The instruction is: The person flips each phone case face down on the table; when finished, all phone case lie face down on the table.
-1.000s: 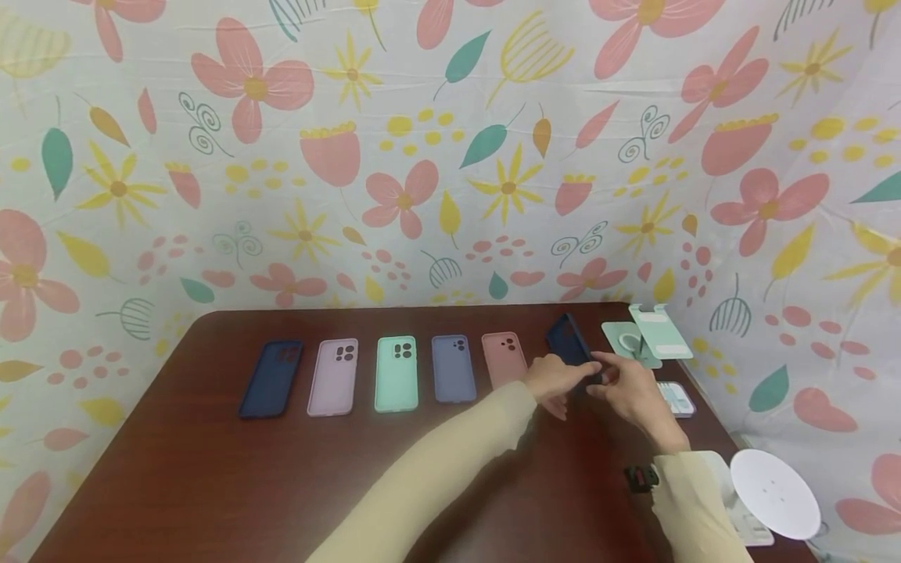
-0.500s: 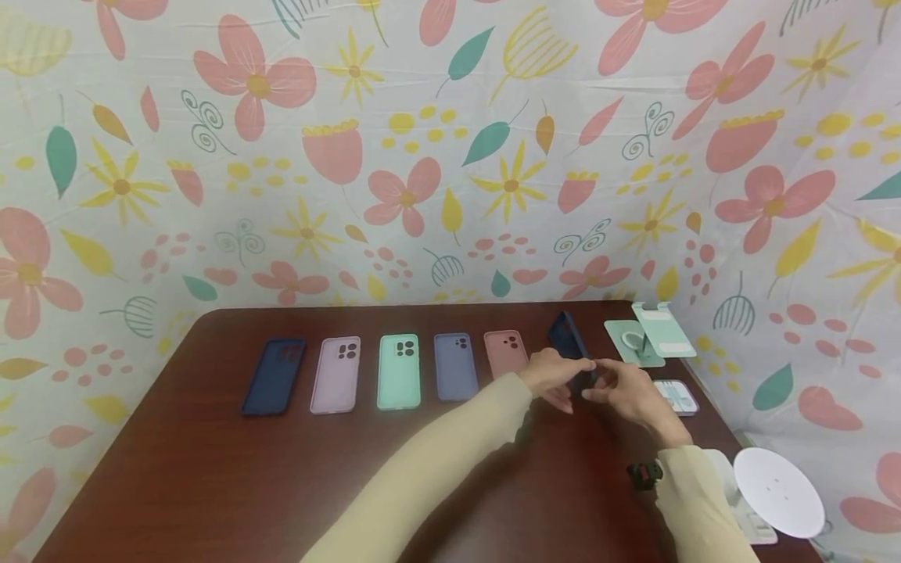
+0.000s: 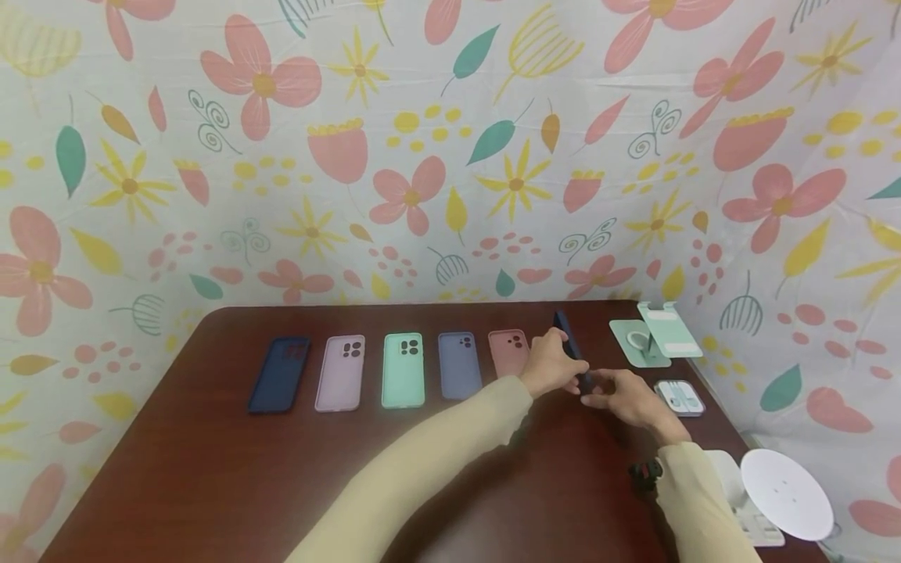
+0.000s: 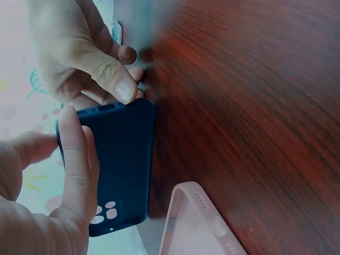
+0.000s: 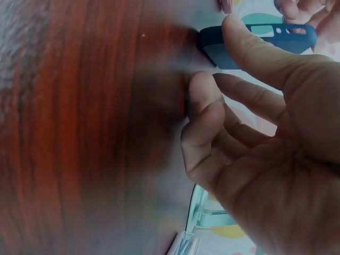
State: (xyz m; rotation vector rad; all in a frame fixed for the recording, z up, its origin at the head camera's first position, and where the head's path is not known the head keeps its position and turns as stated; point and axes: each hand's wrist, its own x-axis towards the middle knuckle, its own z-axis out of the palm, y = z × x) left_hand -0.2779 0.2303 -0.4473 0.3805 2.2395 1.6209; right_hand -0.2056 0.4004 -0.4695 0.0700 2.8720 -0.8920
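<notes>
A dark blue phone case (image 3: 572, 341) is tipped up at the right end of a row of phone cases and shows mostly its edge in the head view. My left hand (image 3: 549, 364) grips it, thumb across one face, fingers on the other side. At its near end, my right hand (image 3: 622, 397) holds the corner with the thumb; its other fingers are curled close by. Camera holes show in the blue case (image 4: 122, 159) in the left wrist view. Just left of my left hand lies a pink phone case (image 3: 508, 352), partly covered by that hand.
Periwinkle (image 3: 460, 366), mint (image 3: 403, 371), lilac (image 3: 340, 374) and navy (image 3: 279, 375) phone cases lie leftward on the brown table (image 3: 232, 485). To the right are a mint folding stand (image 3: 651, 336), boxed earphones (image 3: 680, 398) and a white round-topped object (image 3: 787, 494). A floral curtain hangs behind.
The dark blue case has turned from showing its face to nearly edge-on. My left hand has shifted up along it, and the right hand has moved slightly down at its near end.
</notes>
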